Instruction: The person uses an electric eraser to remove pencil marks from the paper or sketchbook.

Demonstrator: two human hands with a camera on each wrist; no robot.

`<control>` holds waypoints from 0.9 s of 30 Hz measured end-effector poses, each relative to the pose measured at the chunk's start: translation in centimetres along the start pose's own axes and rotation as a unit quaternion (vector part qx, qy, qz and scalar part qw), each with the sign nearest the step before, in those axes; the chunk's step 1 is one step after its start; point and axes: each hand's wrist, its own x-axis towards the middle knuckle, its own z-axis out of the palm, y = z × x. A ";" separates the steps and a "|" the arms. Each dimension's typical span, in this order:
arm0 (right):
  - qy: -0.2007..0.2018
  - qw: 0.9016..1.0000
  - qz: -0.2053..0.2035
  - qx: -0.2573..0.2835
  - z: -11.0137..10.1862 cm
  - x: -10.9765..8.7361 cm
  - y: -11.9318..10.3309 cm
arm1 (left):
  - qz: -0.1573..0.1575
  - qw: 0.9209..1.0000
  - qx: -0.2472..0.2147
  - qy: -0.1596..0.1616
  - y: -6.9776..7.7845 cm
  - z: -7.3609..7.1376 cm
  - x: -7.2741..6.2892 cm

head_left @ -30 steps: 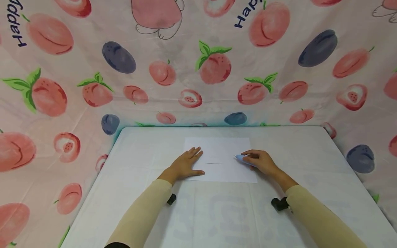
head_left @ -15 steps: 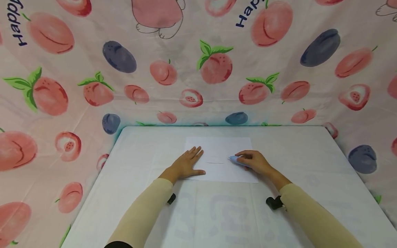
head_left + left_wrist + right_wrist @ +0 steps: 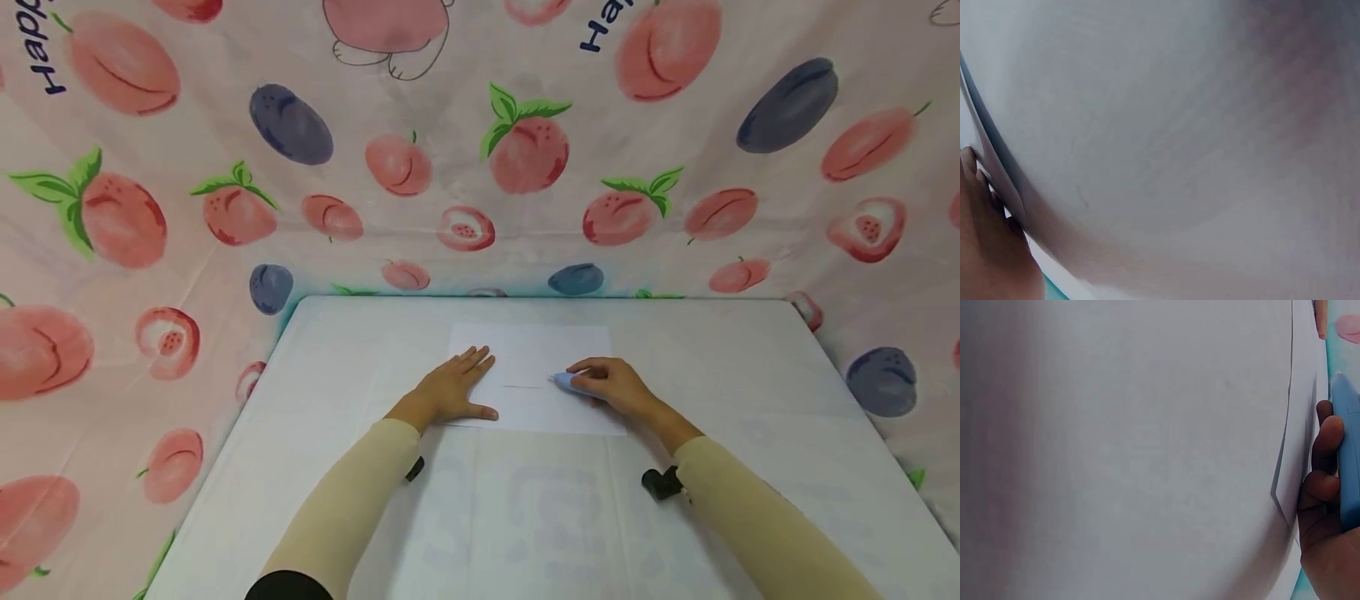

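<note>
Fruit-printed cloth backs a white table; head view: the left hand lies spread on paper, left of a short line, the right hand grips a blue pen right of it; left wrist: left hand, cropped; right wrist: fingers round the pen.

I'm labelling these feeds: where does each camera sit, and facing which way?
Head: worn on the head, facing forward and down at paper and table; left hand, right hand and sleeves show.
Left wrist: worn there, facing the table; left hand at lower left.
Right wrist: worn there, facing the table; right hand gripping blue tool at right.
Shared: head and right wrist show the blue tool.
</note>
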 end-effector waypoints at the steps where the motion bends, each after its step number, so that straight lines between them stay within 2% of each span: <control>1: 0.001 1.000 0.000 -0.002 0.0 0.1 0.3 | -0.001 1.000 -0.004 -0.001 0.0 -0.2 0.0; 6: 0.000 1.000 -0.001 -0.007 0.1 0.5 0.9 | -0.008 1.000 -0.016 -0.002 0.1 -0.4 0.1; 16: 0.001 1.000 0.003 -0.008 0.4 0.3 0.7 | -0.016 0.999 -0.030 0.015 0.3 -0.3 -0.3; 27: -0.003 1.000 0.011 -0.023 0.5 0.4 0.6 | -0.027 0.999 -0.009 0.019 0.2 0.0 0.0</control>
